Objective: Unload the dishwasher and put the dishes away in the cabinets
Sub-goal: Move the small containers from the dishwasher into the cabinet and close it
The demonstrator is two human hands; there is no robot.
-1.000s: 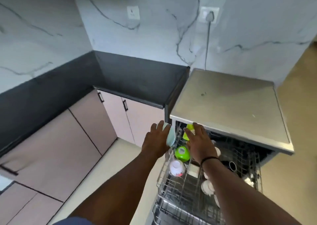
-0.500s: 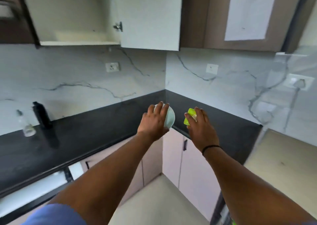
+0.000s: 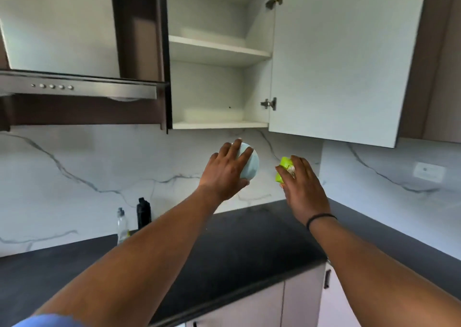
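My left hand (image 3: 225, 172) grips a pale blue bowl (image 3: 250, 167), its fingers spread over the bowl's back. My right hand (image 3: 303, 189) holds a lime-green cup (image 3: 283, 171) with a printed label. Both hands are raised over the black counter (image 3: 237, 247), just below the open upper cabinet (image 3: 214, 50). The cabinet has two white shelves, and its door (image 3: 344, 60) stands swung out to the right. The dishwasher is out of view.
A steel range hood (image 3: 79, 87) hangs to the left of the cabinet. A clear bottle (image 3: 121, 225) and a black bottle (image 3: 144, 213) stand at the counter's back. A wall socket (image 3: 428, 172) is at the right. Lower cabinet doors (image 3: 299, 301) sit under the counter.
I have turned from the dishwasher to the counter. Both hands lifted the bowl and cup out of the rack and rose toward the open cabinet.
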